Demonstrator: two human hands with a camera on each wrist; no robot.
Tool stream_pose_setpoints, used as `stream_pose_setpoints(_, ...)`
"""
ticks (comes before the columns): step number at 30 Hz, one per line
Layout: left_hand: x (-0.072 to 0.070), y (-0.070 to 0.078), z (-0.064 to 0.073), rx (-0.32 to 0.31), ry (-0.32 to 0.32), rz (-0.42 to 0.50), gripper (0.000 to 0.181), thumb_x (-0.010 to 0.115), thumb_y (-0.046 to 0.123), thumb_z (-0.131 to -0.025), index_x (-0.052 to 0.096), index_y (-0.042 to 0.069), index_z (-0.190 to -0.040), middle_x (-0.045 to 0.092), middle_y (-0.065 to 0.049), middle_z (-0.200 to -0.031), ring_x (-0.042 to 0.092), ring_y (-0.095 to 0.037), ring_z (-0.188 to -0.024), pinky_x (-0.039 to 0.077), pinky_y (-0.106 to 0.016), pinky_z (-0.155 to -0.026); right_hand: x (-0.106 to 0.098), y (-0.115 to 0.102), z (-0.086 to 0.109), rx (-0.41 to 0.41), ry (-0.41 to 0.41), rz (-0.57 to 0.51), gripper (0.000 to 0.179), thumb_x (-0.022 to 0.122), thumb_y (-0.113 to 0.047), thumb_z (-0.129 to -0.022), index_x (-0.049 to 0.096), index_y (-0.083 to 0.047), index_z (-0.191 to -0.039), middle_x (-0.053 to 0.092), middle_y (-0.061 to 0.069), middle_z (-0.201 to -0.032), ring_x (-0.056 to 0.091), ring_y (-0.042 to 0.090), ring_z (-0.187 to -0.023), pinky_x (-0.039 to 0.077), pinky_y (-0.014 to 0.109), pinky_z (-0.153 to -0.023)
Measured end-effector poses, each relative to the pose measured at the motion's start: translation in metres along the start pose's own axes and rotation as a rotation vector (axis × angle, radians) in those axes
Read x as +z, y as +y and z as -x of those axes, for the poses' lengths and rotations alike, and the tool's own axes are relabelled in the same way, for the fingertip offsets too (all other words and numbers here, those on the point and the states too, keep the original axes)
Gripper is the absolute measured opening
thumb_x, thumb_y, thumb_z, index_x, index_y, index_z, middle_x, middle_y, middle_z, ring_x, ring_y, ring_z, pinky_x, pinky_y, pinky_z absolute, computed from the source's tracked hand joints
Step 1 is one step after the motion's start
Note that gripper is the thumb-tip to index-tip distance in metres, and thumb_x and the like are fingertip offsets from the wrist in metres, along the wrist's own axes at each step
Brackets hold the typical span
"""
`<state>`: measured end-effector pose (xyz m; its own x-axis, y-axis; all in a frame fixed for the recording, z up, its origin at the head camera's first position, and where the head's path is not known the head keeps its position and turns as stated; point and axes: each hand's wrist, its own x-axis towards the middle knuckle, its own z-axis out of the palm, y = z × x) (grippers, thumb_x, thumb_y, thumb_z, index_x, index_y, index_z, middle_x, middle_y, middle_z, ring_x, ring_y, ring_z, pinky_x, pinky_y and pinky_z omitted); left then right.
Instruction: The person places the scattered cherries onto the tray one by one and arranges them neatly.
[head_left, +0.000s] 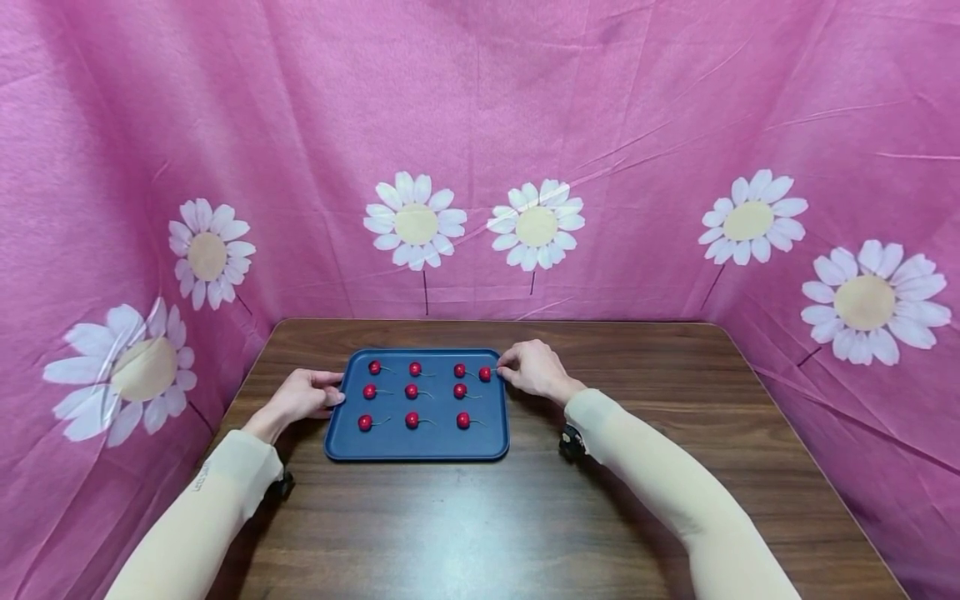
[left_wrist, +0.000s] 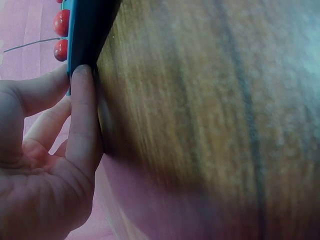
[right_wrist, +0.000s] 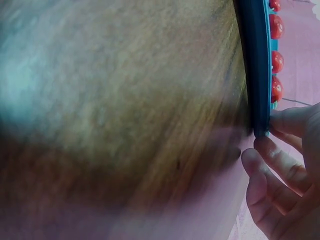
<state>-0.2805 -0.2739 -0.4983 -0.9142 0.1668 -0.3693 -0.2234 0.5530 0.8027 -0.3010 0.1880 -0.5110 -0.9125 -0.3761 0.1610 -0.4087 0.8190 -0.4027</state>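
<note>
A dark blue rectangular tray [head_left: 438, 446] carries several red cherries with thin stems, most of them in loose rows. My left hand [head_left: 306, 395] grips its left edge; in the left wrist view the thumb lies over the rim and a finger [left_wrist: 83, 107] goes beneath. At the upper right edge, my right hand [head_left: 536, 369] pinches the rim between thumb [right_wrist: 290, 120] and fingers, with the other fingers curled below. One cherry [head_left: 485, 375] sits inside the rim right by the right fingertips. Whether the tray is slightly raised from the table, I cannot tell.
The tray is toward the far side of a brown wooden table [head_left: 465, 525]. A pink cloth [head_left: 480, 100] with white daisies hangs behind the table and along both sides. Each wrist wears a small dark device [head_left: 572, 442] near the sleeve cuff.
</note>
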Motion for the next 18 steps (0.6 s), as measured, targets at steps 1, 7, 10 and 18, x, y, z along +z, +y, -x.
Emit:
stream_pose_setpoints(1, 0.000, 0.000, 0.000, 0.005, -0.003, -0.007, 0.059, 0.073, 0.004, -0.106, 0.054, -0.007, -0.161, 0.080, -0.008, -0.100, 0.075, -0.012, -0.095, 0.071, -0.048, -0.096, 0.000, 0.000, 0.000, 0.001, 0.002, 0.001, 0.012, 0.084, -0.027, -0.101, 0.092, -0.020, -0.107, 0.087, 0.000, -0.105, 0.072, 0.016, -0.088, 0.062, 0.037, -0.076)
stream_pose_setpoints(7, -0.002, -0.002, 0.000, 0.007, -0.003, -0.003, 0.059, 0.073, 0.005, -0.106, 0.054, -0.007, -0.161, 0.081, -0.011, -0.103, 0.075, -0.013, -0.096, 0.071, -0.048, -0.097, 0.000, -0.002, 0.000, 0.022, 0.005, -0.023, 0.015, 0.083, -0.027, -0.101, 0.091, -0.019, -0.112, 0.088, 0.000, -0.107, 0.075, 0.015, -0.090, 0.065, 0.038, -0.079)
stream_pose_setpoints(10, -0.002, -0.001, 0.002, 0.011, 0.003, -0.009, 0.060, 0.073, 0.005, -0.106, 0.054, -0.007, -0.161, 0.081, -0.010, -0.102, 0.075, -0.012, -0.095, 0.071, -0.048, -0.096, -0.004, -0.004, 0.002, 0.040, 0.011, -0.063, 0.019, 0.082, -0.027, -0.102, 0.089, -0.017, -0.116, 0.087, 0.002, -0.106, 0.077, 0.014, -0.089, 0.066, 0.039, -0.079)
stream_pose_setpoints(18, -0.001, 0.003, 0.006, 0.043, 0.019, -0.071, 0.057, 0.074, 0.008, -0.106, 0.057, -0.009, -0.158, 0.081, -0.019, -0.106, 0.076, -0.017, -0.095, 0.072, -0.049, -0.092, -0.032, 0.006, 0.024, 0.023, 0.090, -0.069, 0.029, 0.075, -0.029, -0.106, 0.085, -0.011, -0.125, 0.086, 0.004, -0.106, 0.078, 0.017, -0.089, 0.067, 0.045, -0.083)
